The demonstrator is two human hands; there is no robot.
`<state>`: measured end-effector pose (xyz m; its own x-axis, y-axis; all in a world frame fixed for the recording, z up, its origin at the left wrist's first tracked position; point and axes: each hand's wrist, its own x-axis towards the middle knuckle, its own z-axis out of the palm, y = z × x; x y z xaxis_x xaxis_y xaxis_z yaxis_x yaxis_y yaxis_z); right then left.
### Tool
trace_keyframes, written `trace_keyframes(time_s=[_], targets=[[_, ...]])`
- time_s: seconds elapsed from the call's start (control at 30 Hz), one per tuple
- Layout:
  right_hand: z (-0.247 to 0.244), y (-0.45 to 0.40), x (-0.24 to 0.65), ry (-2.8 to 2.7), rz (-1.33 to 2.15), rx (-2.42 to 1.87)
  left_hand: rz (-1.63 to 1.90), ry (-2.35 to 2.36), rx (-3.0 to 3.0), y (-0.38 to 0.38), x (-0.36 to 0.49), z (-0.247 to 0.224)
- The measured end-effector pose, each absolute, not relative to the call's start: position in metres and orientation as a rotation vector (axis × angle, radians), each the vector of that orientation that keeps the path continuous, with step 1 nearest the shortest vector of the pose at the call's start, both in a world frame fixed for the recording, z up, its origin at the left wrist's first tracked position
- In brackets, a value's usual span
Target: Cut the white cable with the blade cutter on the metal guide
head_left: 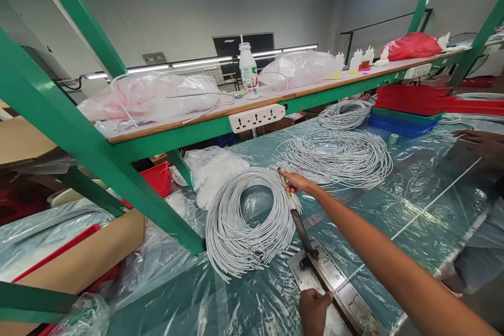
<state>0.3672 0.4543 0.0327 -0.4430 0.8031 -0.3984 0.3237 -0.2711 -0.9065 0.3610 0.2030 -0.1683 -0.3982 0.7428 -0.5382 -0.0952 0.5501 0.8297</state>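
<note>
A white wire (417, 216) lies across the metal cutter (334, 289) on the plastic-covered worktop (177, 299). The person's left hand (314, 311) pinches its near end beside the cutter's edge; the right hand (296, 182) is closed around the handle (284, 181) of the tilted blade (301, 231). A neat wire coil (224, 220) sits just left of the blade, a looser bundle (374, 160) behind, near a blue tray (405, 123).

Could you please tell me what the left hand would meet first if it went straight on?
The left hand would probably meet the black fitting by the blade, though depth is unclear.
</note>
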Motion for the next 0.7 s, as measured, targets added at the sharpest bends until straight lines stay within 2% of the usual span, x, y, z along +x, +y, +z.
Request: trace_keyframes(time_s=[0.2, 0.37, 0.57, 0.7], targets=[[0.024, 0.459, 0.360, -1.501, 1.870, -1.300, 0.859, 1.925, 0.655, 0.198, 0.367, -0.159], [0.039, 0.447, 0.376, -1.420, 1.941, -1.305, 0.737, 1.992, 0.726, 0.200, 0.368, -0.151], [0.076, 0.387, 0.446, -1.391, 2.040, -1.269, 0.589, 2.016, 0.773, 0.202, 0.367, -0.136], [0.074, 0.321, 0.511, -1.446, 2.084, -1.343, 0.593, 2.007, 0.797, 0.203, 0.367, -0.131]])
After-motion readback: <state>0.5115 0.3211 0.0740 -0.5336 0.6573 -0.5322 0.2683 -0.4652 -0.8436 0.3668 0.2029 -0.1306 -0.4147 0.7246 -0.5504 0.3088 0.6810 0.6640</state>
